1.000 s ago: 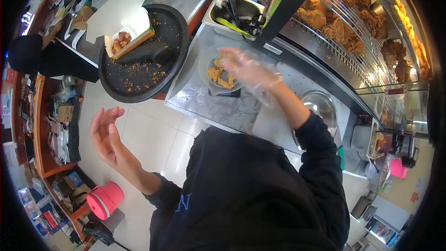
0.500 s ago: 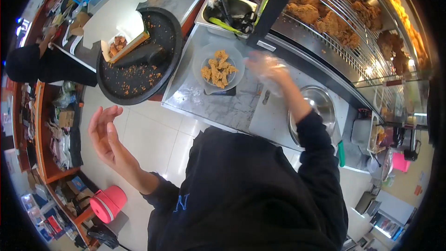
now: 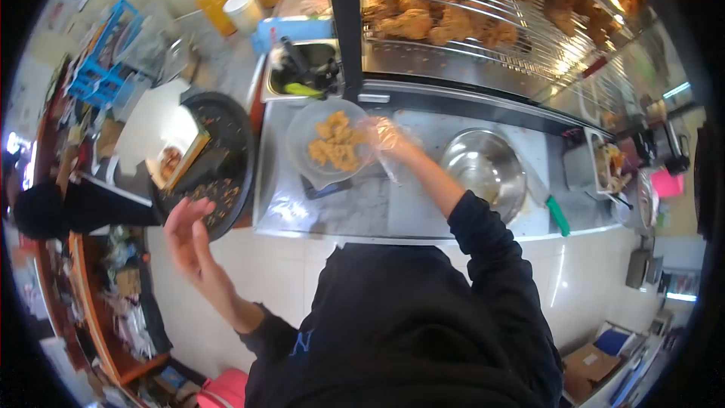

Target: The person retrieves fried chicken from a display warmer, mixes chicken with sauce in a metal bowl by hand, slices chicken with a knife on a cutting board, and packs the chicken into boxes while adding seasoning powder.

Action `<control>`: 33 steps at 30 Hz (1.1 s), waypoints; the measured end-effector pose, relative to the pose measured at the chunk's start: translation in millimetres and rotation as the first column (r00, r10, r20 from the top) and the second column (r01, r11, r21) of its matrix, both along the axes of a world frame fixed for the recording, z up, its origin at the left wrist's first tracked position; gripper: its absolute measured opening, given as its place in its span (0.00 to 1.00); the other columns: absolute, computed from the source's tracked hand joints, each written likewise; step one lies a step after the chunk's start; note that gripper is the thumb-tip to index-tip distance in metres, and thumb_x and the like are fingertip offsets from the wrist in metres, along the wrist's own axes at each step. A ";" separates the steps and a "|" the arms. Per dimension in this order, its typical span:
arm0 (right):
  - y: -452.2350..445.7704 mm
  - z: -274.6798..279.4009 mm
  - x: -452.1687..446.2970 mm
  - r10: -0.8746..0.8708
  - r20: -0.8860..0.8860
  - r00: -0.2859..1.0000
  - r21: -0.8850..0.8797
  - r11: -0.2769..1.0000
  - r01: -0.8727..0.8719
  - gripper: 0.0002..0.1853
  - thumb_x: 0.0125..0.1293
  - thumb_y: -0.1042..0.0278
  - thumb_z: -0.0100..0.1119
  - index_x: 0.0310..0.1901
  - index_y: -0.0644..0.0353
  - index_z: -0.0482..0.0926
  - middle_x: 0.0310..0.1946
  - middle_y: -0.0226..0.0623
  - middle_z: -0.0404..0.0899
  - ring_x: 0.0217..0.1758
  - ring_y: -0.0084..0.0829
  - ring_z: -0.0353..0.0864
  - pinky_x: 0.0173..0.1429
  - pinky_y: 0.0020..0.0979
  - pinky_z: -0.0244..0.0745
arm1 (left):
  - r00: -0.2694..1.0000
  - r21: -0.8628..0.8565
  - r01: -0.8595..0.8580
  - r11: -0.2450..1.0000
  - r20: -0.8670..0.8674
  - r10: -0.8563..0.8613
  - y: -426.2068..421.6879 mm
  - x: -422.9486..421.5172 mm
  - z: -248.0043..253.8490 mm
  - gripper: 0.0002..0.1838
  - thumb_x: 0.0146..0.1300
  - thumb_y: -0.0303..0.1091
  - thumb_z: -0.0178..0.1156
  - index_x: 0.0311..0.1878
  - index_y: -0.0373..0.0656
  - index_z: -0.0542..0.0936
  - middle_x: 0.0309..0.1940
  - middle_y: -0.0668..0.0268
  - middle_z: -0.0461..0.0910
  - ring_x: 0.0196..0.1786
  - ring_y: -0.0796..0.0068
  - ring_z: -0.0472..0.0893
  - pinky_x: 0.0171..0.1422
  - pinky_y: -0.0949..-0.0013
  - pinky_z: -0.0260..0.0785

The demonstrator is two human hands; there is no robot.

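My right hand (image 3: pixel 389 138), in a clear plastic glove, is at the right rim of a translucent plastic bowl (image 3: pixel 300 157), its fingers closed on the edge. Pieces of golden fried chicken (image 3: pixel 334 141) lie in the bowl. Partly under it, a dark flat scale (image 3: pixel 326 187) shows on the steel counter. My bare left hand (image 3: pixel 198 245) hangs in the air with fingers apart, holding nothing. Nearest to it is a round black tray (image 3: pixel 243 174) scattered with crumbs, bearing an open paper box (image 3: pixel 155 125) with small browned pieces inside.
A steel mixing bowl (image 3: pixel 483 174) and a green-handled knife (image 3: pixel 557 215) lie right on a white board (image 3: pixel 415 208). Behind stands a heated display case (image 3: pixel 468 60) of fried chicken. A metal pan of utensils (image 3: pixel 306 68) sits back left. Another person (image 3: pixel 83 204) is at far left.
My right hand has come left to the bowl's rim from just beside it. My left hand stays raised and open. The camera view has turned, shifting the counter.
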State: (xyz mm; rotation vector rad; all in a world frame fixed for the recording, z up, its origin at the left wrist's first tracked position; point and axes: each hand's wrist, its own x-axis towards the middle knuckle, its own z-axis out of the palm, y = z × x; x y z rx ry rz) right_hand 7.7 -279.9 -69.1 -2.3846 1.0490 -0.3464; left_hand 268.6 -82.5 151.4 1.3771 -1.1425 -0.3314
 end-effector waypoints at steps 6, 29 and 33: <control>5.6 -11.2 56.4 -0.180 -0.177 0.968 0.300 0.927 0.227 0.28 0.56 0.54 0.56 0.57 0.59 0.71 0.61 0.47 0.68 0.65 0.48 0.64 0.66 0.41 0.61 | 0.999 0.004 -0.007 1.000 0.033 0.006 15.9 5.3 -1.7 0.15 0.66 0.24 0.47 0.56 0.33 0.70 0.44 0.56 0.78 0.47 0.70 0.77 0.58 0.69 0.64; -245.4 386.1 -128.1 -0.692 -0.217 0.689 -0.688 0.609 0.394 0.12 0.65 0.55 0.49 0.40 0.52 0.76 0.33 0.37 0.73 0.33 0.35 0.67 0.38 0.37 0.65 | 0.977 0.028 -0.198 0.980 -0.076 0.200 9.8 8.3 -11.7 0.14 0.68 0.28 0.47 0.55 0.36 0.70 0.42 0.61 0.75 0.45 0.73 0.74 0.56 0.70 0.64; -247.3 391.4 -134.1 -0.635 -0.211 0.743 -0.674 0.646 0.360 0.11 0.65 0.56 0.49 0.38 0.52 0.76 0.29 0.35 0.72 0.28 0.32 0.64 0.33 0.35 0.63 | 0.967 0.055 -0.228 0.972 -0.106 0.233 8.8 12.6 -18.6 0.14 0.67 0.27 0.47 0.55 0.36 0.71 0.41 0.60 0.75 0.46 0.72 0.74 0.57 0.70 0.63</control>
